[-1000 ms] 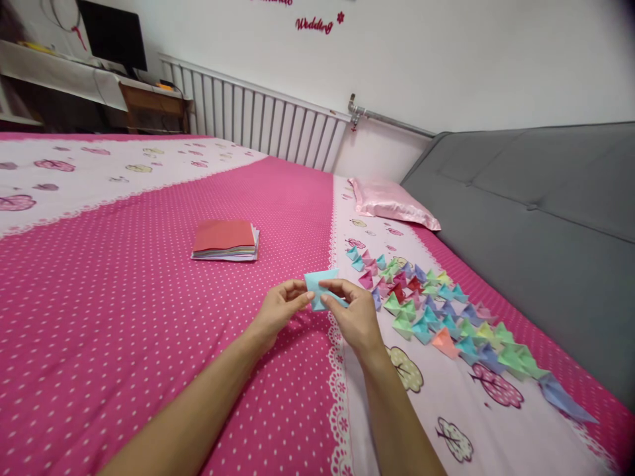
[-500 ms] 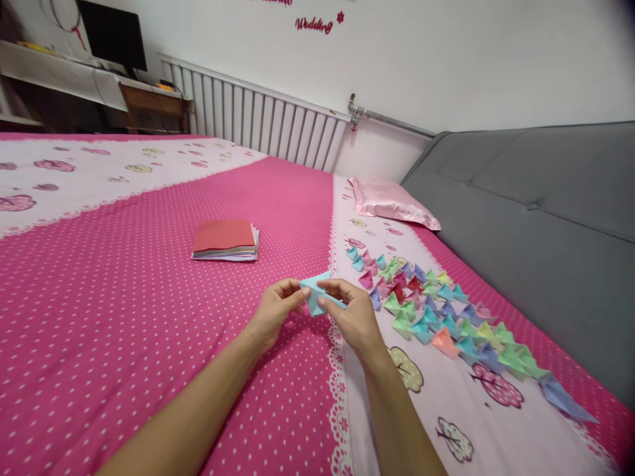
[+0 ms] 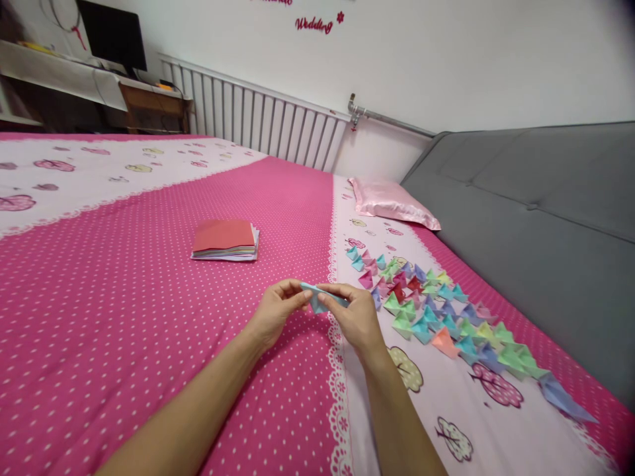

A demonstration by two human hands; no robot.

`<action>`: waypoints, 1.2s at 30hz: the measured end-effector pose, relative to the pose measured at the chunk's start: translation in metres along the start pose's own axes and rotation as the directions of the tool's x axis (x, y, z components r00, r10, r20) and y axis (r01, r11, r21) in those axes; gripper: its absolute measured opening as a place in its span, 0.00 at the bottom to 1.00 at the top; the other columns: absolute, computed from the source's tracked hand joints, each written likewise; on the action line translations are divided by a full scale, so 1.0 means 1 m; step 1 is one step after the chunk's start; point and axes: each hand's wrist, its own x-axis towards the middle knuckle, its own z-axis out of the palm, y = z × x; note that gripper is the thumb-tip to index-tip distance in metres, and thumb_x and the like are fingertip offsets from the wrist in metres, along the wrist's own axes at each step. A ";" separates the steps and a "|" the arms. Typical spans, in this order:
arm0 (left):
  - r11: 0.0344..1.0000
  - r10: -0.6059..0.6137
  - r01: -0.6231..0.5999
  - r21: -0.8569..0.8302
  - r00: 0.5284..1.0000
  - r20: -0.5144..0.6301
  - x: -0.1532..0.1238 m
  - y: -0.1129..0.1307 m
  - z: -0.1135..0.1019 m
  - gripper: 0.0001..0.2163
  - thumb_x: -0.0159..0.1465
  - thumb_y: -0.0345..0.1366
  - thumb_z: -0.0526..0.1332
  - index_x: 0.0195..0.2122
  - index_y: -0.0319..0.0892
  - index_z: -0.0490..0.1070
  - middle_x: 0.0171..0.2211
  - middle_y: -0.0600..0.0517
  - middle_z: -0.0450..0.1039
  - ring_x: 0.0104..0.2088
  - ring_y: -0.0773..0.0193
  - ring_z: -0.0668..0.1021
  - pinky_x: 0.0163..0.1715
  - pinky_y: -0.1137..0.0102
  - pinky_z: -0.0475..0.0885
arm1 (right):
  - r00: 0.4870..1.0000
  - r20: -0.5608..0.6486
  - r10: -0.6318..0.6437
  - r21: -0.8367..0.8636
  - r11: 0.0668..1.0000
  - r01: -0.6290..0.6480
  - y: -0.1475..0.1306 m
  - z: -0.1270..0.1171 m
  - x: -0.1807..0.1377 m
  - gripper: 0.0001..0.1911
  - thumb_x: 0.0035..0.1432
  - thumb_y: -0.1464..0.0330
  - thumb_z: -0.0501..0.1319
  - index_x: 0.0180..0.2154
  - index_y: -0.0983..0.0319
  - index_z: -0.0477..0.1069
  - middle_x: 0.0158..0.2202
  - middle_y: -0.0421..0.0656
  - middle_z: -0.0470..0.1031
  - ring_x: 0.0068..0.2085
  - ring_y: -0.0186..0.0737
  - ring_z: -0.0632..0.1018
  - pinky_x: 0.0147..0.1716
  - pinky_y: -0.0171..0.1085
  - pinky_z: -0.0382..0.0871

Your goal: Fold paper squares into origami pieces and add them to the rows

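Observation:
A small light-blue piece of folded paper [image 3: 317,305] is held between both hands, above the pink dotted part of the bedspread. My left hand [image 3: 276,311] pinches its left end between thumb and fingers. On the other side, my right hand [image 3: 353,316] grips the right end, thumb in front and fingers behind. Fingers cover much of the paper, so its full shape is hidden. To the right lie rows of folded paper boats [image 3: 429,320] in several colours. A stack of square paper [image 3: 224,237], red on top, lies beyond my left hand.
The bedspread [image 3: 149,317] is pink with white patterned bands. A pink pillow [image 3: 394,205] rests near the grey padded headboard [image 3: 536,192]. Behind the bed are a white radiator [image 3: 258,112] and a desk with a dark monitor [image 3: 113,38].
The upper right flap of the light-blue paper, which stood up between my hands, is now folded down. My right fingers have straightened along the top edge. The stack and boats have not moved.

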 end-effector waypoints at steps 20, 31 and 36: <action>0.956 0.157 -0.140 0.257 0.987 -0.045 -0.003 0.007 0.004 0.04 0.48 0.36 0.67 0.23 0.41 0.77 0.22 0.53 0.70 0.24 0.69 0.68 0.27 0.73 0.62 | 0.993 0.014 -0.116 -0.129 0.985 0.116 -0.002 -0.003 0.000 0.06 0.50 0.68 0.61 0.29 0.60 0.77 0.30 0.43 0.75 0.32 0.39 0.75 0.33 0.36 0.68; 0.944 0.190 -0.184 0.273 0.982 0.003 -0.003 0.007 0.003 0.06 0.50 0.37 0.65 0.20 0.41 0.74 0.22 0.54 0.67 0.25 0.69 0.68 0.28 0.73 0.62 | 0.990 0.039 -0.137 -0.129 0.982 0.141 -0.005 -0.004 0.000 0.06 0.49 0.68 0.61 0.28 0.58 0.77 0.29 0.42 0.76 0.31 0.39 0.75 0.32 0.36 0.68; 0.938 0.187 -0.182 0.296 0.982 0.010 -0.004 0.007 0.003 0.08 0.54 0.38 0.62 0.22 0.41 0.75 0.22 0.54 0.67 0.25 0.70 0.67 0.26 0.74 0.62 | 0.995 0.034 -0.092 -0.121 0.988 0.095 -0.003 -0.005 0.001 0.05 0.48 0.68 0.61 0.27 0.58 0.77 0.29 0.42 0.76 0.32 0.39 0.75 0.33 0.36 0.67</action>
